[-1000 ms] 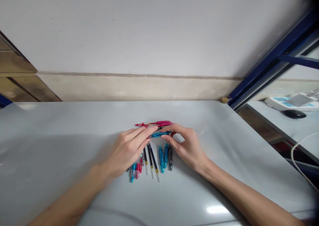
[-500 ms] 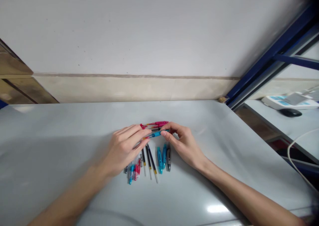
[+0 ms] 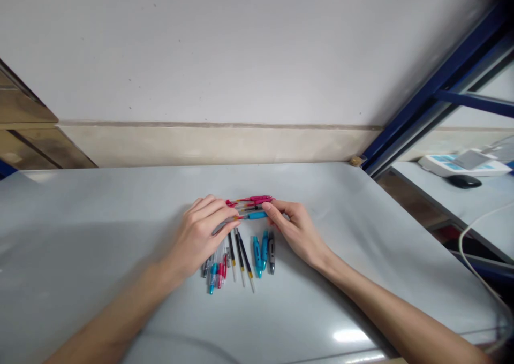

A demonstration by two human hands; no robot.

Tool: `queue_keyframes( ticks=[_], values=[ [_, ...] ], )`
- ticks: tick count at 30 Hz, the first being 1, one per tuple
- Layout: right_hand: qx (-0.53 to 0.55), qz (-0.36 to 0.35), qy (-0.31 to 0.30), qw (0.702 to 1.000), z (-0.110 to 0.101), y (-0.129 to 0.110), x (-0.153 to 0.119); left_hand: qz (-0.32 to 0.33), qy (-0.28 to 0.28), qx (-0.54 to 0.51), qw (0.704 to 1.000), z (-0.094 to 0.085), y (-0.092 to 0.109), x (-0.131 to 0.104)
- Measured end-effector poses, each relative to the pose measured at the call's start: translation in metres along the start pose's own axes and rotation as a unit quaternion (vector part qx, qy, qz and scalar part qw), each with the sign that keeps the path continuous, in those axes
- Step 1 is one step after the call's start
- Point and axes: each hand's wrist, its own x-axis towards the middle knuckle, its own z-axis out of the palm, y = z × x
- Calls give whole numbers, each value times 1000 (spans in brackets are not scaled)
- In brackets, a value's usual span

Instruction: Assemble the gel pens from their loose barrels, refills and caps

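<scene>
A pen with a blue barrel section (image 3: 257,215) is held level between my two hands. My left hand (image 3: 204,233) is closed on its left end, where a thin refill with a reddish tip shows. My right hand (image 3: 295,227) pinches the blue section's right end between thumb and fingers. Just behind lie pink pen pieces (image 3: 260,199). In front of the pen are several dark ink refills (image 3: 244,254) with yellow ends. To their right lie two blue barrel pieces (image 3: 257,256) and a grey barrel piece (image 3: 272,254). Clear pen tubes (image 3: 213,275) with coloured ends lie partly under my left hand.
The parts rest on a pale grey table (image 3: 120,278) against a white wall (image 3: 225,59). A blue metal frame (image 3: 425,96) rises at the right. Beyond it, a black mouse (image 3: 463,181), a white device (image 3: 437,165) and a pale cable (image 3: 466,246) occupy another surface.
My right hand has shifted slightly to the right and its thumb now covers the blue section's end. The pen sits more level. The loose parts stay as they were.
</scene>
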Motion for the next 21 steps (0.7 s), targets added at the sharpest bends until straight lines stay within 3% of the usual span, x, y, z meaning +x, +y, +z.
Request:
queue_keyframes(
  ticks=[5, 10, 17, 21],
  values=[
    [-1, -19, 49, 999, -5, 3, 4, -27, -1, -12, 1000, 1, -7, -1],
    [-10, 26, 30, 999, -5, 4, 5, -28, 7, -5, 1000, 1, -10, -1],
    [12, 10, 68, 998, -10, 9, 7, -63, -11, -22, 998, 1, -17, -3],
    [-6, 54, 48, 997, -11, 9, 6, -37, -14, -17, 999, 1, -19, -4]
  ],
)
